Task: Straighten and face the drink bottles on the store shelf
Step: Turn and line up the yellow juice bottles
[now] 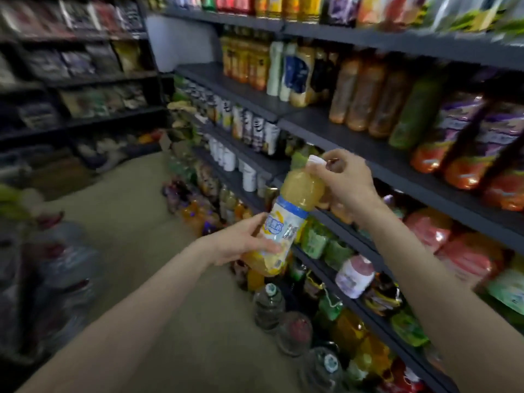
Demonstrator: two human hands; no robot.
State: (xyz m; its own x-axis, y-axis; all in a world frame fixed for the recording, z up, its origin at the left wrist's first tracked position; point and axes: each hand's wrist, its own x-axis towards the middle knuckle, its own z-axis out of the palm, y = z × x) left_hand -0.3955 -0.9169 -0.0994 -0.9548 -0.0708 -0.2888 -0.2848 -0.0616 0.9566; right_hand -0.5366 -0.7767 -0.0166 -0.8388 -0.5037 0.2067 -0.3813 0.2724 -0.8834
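Yellow juice bottle (pixel 286 219) tilted, off shelf (pixel 377 143). Left hand (pixel 243 245) wraps its base; right hand (pixel 348 182) pinches neck. Risk: slipping onto floor bottles (pixel 269 307) while turning.

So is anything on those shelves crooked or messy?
Yes. A pale round bottle lies tipped on the lower shelf while its green neighbours stand upright. The yellow drink bottle is off the shelf, tilted, held in the left hand and right hand.

Both arms reach forward; left hand (pixel 249 239) and right hand (pixel 347 184) curled, gripping.
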